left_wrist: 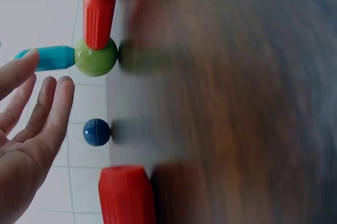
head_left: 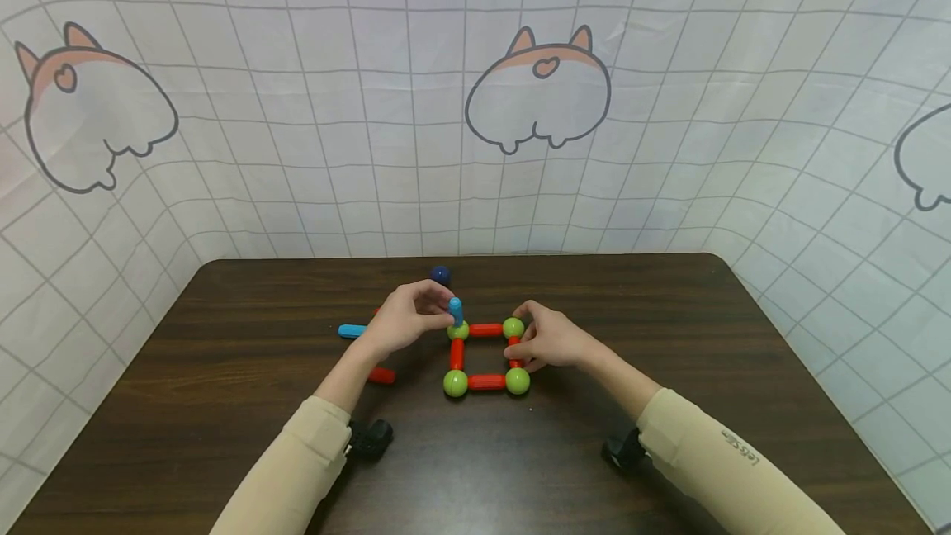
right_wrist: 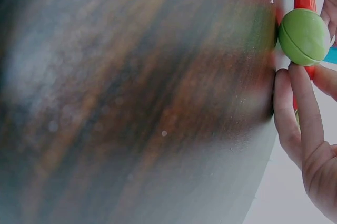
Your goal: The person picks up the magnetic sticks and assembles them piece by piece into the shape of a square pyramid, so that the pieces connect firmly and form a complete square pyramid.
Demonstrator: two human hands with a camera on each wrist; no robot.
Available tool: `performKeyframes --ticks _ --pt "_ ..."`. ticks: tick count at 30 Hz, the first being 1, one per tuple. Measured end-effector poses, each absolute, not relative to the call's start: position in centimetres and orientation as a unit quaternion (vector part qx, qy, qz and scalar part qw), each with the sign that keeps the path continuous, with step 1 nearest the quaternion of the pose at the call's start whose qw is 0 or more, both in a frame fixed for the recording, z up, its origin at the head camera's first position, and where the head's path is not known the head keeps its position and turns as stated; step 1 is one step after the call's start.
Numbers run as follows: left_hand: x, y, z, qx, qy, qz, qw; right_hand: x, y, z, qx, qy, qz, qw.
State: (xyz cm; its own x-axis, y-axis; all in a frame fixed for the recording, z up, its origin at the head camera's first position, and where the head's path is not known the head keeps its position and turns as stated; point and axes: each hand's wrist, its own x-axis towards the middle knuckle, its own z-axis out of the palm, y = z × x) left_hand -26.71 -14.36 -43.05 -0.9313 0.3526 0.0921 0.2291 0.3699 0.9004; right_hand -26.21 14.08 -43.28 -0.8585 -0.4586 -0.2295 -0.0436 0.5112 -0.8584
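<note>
A square of red rods and green balls from a building toy lies on the table. On its far left green ball [head_left: 458, 331] a light blue rod [head_left: 456, 310] stands upright. My left hand [head_left: 404, 319] pinches this blue rod near its upper end; in the left wrist view the thumb lies against it while other fingers spread beside it. At the square's right side, my right hand [head_left: 555, 341] grips the right red rod [head_left: 514, 343], which its fingers partly cover. Fingertips touch the near right green ball [right_wrist: 304, 37] in the right wrist view.
A dark blue ball [head_left: 441, 275] sits behind my left hand, near the far edge of the brown table [head_left: 631, 295]. Left of the square lie a second light blue rod [head_left: 352, 330] and a red rod [head_left: 382, 376], both partly behind the left arm. A tiled-pattern curtain [head_left: 416, 147] surrounds the table.
</note>
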Motion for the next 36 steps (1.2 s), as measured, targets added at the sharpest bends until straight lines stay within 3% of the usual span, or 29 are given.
performKeyframes --ticks 13,36 --pt "-25.4 -16.8 -42.8 0.178 0.853 0.487 0.06 -26.2 14.2 -43.0 -0.152 0.852 -0.454 0.212" --pt "-21.9 -21.5 -41.7 0.22 0.901 0.345 0.146 -25.7 15.7 -42.6 -0.148 0.871 -0.427 0.19"
